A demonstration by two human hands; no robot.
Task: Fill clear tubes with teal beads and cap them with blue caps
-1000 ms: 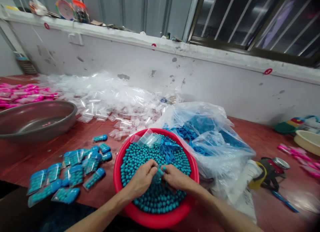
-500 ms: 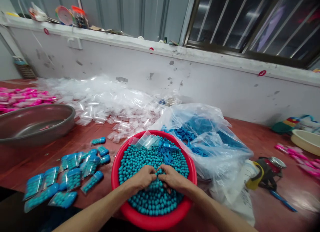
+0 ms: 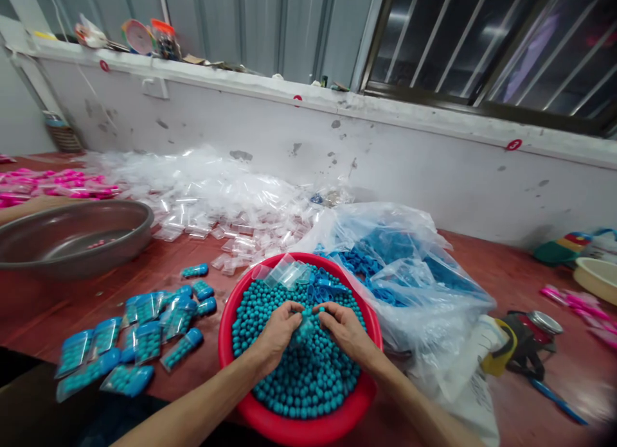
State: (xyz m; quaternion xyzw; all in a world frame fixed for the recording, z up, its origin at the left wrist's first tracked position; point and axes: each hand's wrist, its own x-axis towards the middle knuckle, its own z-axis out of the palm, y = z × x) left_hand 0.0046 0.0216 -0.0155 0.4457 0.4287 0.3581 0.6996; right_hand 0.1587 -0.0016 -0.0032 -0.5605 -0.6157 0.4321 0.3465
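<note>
Backlog is big: the heap of empty clear pouches along the wall is by far the largest pile, and the clear sack of blue plastic parts looks barely dented. The red basin is close to brim-full of teal beads — lots left to bag.

Done so far, judging by the table: a modest cluster of filled blue pouches left of the basin (roughly a dozen or so, can't count exactly).

In hand: left hand and right hand meet over the beads, fingers pinched narrow around a small clear pouch with beads in it — sealed or not, can't tell.

Writing: small red round stickers on the wall, marks too small to read. No brand or label legible anywhere.
</note>
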